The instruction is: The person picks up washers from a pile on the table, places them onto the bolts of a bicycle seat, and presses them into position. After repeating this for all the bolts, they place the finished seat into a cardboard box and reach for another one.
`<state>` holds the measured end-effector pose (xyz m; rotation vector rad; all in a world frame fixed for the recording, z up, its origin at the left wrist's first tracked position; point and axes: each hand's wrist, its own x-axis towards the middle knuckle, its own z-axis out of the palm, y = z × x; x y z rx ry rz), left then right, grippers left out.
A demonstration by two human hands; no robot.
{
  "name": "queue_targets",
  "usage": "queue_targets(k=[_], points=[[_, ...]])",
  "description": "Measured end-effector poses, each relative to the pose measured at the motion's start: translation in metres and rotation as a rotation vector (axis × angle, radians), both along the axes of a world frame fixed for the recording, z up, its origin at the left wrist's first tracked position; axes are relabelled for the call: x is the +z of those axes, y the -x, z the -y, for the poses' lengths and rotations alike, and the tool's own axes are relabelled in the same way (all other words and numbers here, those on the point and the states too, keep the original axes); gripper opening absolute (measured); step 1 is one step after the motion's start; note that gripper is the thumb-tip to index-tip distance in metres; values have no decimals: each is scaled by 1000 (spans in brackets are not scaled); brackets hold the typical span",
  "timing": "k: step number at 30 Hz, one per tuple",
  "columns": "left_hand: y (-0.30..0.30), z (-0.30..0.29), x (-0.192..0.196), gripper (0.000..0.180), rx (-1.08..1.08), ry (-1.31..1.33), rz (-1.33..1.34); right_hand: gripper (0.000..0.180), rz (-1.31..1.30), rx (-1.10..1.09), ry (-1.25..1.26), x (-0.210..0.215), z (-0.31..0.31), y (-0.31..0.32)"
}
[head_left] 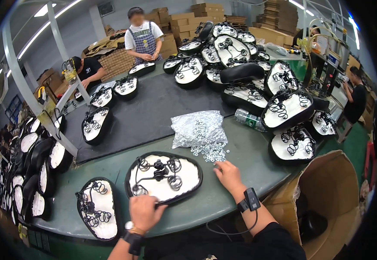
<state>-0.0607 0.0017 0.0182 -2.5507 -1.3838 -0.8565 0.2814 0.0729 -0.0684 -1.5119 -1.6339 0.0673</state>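
Note:
A bicycle saddle (164,180) lies upside down before me, its white underside and black coil springs facing up. My left hand (144,212) grips the near rim of this saddle, fingers curled at its edge. To the right, my right hand (228,177) has its fingertips pinched together beside a spill of small shiny metal nuts (210,152). What sits between those fingertips is too small to make out. The nuts come out of a clear plastic bag (198,127). Left of my left hand lies another upturned saddle (97,209).
Upturned saddles (231,50) are heaped at the back right, near a plastic bottle (250,119). More saddles (37,173) are stacked left of the green table (240,151). An open cardboard box (327,186) stands at my right. A co-worker (143,39) handles a saddle across the table.

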Motion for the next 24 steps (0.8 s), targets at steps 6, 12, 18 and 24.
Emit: queue_targets(k=[6,12,18,24], points=[[-87,10,-4,31,-58,80,-21,9,282,-57,-8,-16,-17,3],[-4,43,0,43,-6,-23,111,8,206,116,-189,-2,18,-2],[8,36,-29,43,32,86,226,7,168,43,-22,0,20,-5],[-21,22,-31,52,84,114,299,18,-393,318,104,65,40,42]])
